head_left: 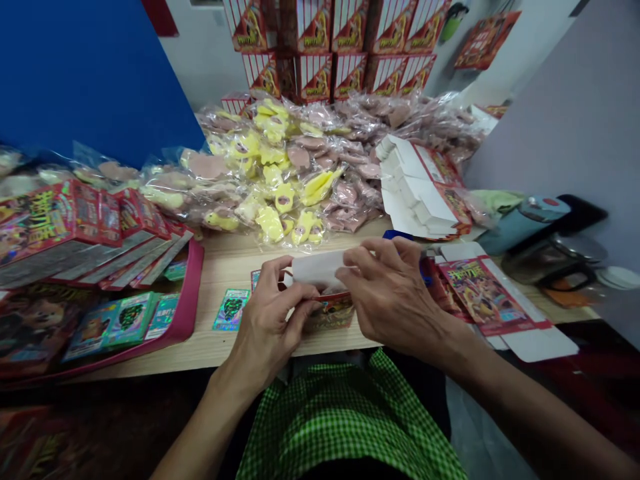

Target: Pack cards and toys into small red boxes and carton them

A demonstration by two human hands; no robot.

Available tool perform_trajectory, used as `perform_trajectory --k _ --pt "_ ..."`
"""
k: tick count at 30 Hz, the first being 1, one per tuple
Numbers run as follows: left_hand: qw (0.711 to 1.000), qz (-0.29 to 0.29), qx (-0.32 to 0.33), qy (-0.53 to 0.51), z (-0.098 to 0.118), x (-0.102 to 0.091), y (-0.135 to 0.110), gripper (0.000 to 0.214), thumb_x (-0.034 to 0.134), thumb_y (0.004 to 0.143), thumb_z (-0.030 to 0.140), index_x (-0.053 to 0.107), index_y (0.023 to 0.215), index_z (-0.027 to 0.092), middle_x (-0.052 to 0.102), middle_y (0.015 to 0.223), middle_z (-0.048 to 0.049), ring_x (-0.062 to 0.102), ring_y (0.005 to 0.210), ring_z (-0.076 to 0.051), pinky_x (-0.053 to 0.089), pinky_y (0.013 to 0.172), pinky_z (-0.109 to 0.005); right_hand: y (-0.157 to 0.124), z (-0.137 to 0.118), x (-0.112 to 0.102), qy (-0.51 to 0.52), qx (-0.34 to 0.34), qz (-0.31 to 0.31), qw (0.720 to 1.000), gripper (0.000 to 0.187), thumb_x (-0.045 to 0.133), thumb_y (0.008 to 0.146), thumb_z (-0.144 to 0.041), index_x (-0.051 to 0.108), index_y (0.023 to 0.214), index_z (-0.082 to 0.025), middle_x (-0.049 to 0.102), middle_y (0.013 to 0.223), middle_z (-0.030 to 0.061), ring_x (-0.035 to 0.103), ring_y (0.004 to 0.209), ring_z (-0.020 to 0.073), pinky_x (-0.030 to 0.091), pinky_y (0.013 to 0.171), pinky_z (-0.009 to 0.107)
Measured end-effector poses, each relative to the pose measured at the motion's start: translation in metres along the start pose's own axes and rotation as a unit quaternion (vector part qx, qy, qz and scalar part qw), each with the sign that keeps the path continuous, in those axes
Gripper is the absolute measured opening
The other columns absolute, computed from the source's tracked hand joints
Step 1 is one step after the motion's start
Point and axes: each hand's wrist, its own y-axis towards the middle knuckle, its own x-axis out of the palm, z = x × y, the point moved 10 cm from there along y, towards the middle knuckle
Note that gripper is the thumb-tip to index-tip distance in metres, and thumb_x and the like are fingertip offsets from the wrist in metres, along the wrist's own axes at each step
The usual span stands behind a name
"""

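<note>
Both hands grip a small printed cardboard box (327, 293) at the near edge of the wooden table (225, 260). My left hand (270, 320) pinches its left end, thumb and fingers closed on the card. My right hand (395, 293) curls over the right end, fingers pressed on the white flap. A holographic card (231, 309) lies flat on the table just left of my left hand.
Flat unfolded box blanks (487, 293) lie right of my hands; more are stacked behind (425, 190). A red tray (187, 300) with card packs sits left, with stacked blanks (75, 227) above it. Bagged yellow and pink toys (285, 173) fill the back. Finished boxes (330, 47) stand against the wall.
</note>
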Motion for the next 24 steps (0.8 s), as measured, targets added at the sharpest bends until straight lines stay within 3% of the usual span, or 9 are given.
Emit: perform_trajectory --k 3,5,8,10,14,17,19,21,24 --pt "1.000 0.007 -0.015 -0.010 -0.004 0.003 -0.004 0.012 0.065 0.094 0.012 0.068 0.097 0.023 0.061 0.113 -0.0073 0.061 0.112 -0.024 0.059 0.086 -0.037 -0.013 0.013 -0.018 0.071 0.045 0.066 0.994 0.025 0.052 0.090 -0.010 0.063 0.110 -0.020 0.065 0.120 0.0136 0.057 0.116 0.0347 0.040 0.096 0.054" --pt "0.997 0.049 -0.030 -0.040 -0.011 0.005 -0.011 0.019 0.069 0.093 0.014 0.064 0.108 0.024 0.063 0.115 -0.0072 0.062 0.113 -0.023 0.059 0.088 -0.037 -0.029 0.029 -0.022 0.140 0.114 0.115 0.977 0.029 0.053 0.095 -0.012 0.058 0.122 -0.023 0.065 0.121 0.0121 0.060 0.115 0.0320 0.045 0.096 0.052" --pt "0.976 0.155 -0.068 -0.133 -0.031 0.008 -0.027 0.049 0.077 0.088 0.022 0.051 0.129 0.026 0.061 0.128 -0.0106 0.063 0.117 -0.024 0.060 0.086 -0.036 -0.047 0.037 0.001 0.237 0.167 0.117 0.950 0.033 0.050 0.098 -0.014 0.051 0.130 -0.023 0.066 0.118 0.0102 0.064 0.112 0.0273 0.053 0.092 0.045" --pt "0.964 0.186 -0.076 -0.172 -0.042 0.016 -0.036 0.053 0.077 0.088 0.024 0.049 0.133 0.026 0.062 0.127 -0.0101 0.065 0.115 -0.022 0.060 0.088 -0.035 -0.052 0.035 0.017 0.274 0.162 0.127 0.940 0.033 0.049 0.099 -0.013 0.050 0.130 -0.023 0.066 0.117 0.0097 0.066 0.108 0.0246 0.057 0.089 0.041" --pt "0.976 0.159 -0.037 -0.144 -0.039 0.020 -0.032 0.038 0.067 0.094 0.018 0.060 0.130 0.025 0.066 0.121 -0.0083 0.065 0.115 -0.022 0.056 0.097 -0.040 -0.047 0.036 0.028 0.287 0.122 0.156 0.937 0.026 0.045 0.100 -0.007 0.058 0.118 -0.022 0.068 0.105 0.0066 0.067 0.104 0.0214 0.058 0.089 0.038" --pt "0.985 0.131 -0.027 -0.111 -0.027 0.013 -0.019 0.018 0.060 0.097 0.016 0.071 0.110 0.023 0.068 0.109 -0.0066 0.065 0.104 -0.019 0.056 0.089 -0.034 -0.040 0.035 0.024 0.277 0.084 0.131 0.948 0.024 0.044 0.101 -0.007 0.062 0.109 -0.020 0.068 0.103 0.0084 0.067 0.106 0.0225 0.060 0.088 0.038" --pt "0.983 0.114 -0.059 -0.135 -0.026 0.014 -0.011 0.014 0.060 0.098 0.017 0.072 0.099 0.022 0.068 0.101 -0.0046 0.065 0.099 -0.017 0.055 0.087 -0.030 -0.038 0.035 0.022 0.281 0.084 0.101 0.951 0.022 0.046 0.101 -0.008 0.063 0.109 -0.020 0.067 0.105 0.0091 0.068 0.105 0.0227 0.061 0.085 0.037" --pt "0.960 0.117 -0.113 -0.226 -0.033 0.018 -0.009 0.017 0.062 0.097 0.017 0.068 0.110 0.025 0.067 0.097 -0.0020 0.065 0.095 -0.016 0.054 0.084 -0.028 -0.043 0.041 0.019 0.304 0.118 0.105 0.940 0.024 0.051 0.101 -0.009 0.060 0.119 -0.020 0.067 0.106 0.0076 0.068 0.097 0.0205 0.062 0.080 0.034" --pt "0.900 0.124 -0.178 -0.377 -0.045 0.032 -0.015 0.038 0.064 0.096 0.020 0.057 0.131 0.032 0.063 0.096 0.0001 0.063 0.086 -0.014 0.053 0.076 -0.025 -0.052 0.049 0.017 0.341 0.169 0.141 0.914 0.045 0.056 0.098 -0.010 0.046 0.140 -0.022 0.065 0.108 0.0057 0.068 0.087 0.0179 0.062 0.073 0.031"
